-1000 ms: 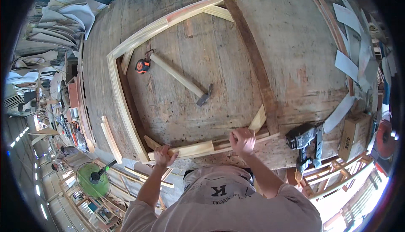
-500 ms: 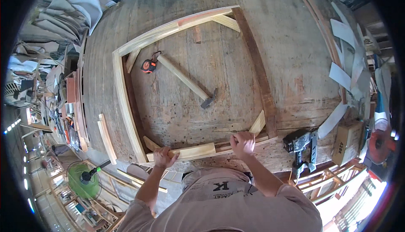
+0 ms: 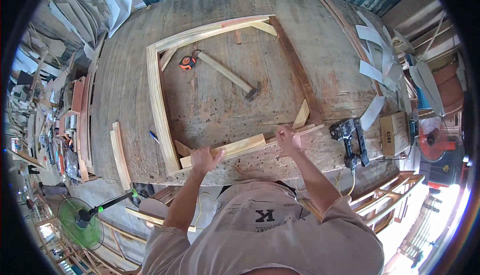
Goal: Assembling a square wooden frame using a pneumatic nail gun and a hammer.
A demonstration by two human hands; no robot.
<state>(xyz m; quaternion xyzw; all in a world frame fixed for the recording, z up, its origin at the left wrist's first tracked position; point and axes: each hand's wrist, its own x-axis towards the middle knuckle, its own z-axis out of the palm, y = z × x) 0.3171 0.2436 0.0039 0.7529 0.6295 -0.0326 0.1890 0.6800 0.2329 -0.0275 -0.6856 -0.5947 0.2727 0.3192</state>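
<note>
The left hand (image 3: 204, 160) is curled around the left part of a short pale board (image 3: 243, 145), its thumb pointing right along the wood. The right hand (image 3: 288, 139), fingers bent, rests on the near rail (image 3: 309, 130) just past the board's right end; whether it grips the rail or only presses on it, I cannot tell. The board lies along that rail between the hands.

Just beyond the left hand is a slanting corner block (image 3: 182, 148); another pale block (image 3: 301, 114) slants up just beyond the right hand. The wooden frame (image 3: 160, 106) stretches away ahead of both hands, with a dark rail (image 3: 298, 75) on its right side. Inside it, farther from the hands, lie a hammer (image 3: 227, 73), its head toward the right hand, and an orange-and-black tape measure (image 3: 187, 63) by the handle's far end.

Left of the left hand, outside the frame, are a blue pen (image 3: 154, 137) and, farther out, pale strips (image 3: 119, 155). Right of the right hand stand a black power tool (image 3: 350, 140) and then a cardboard box (image 3: 393, 133), all on the worn workbench (image 3: 345, 50).
</note>
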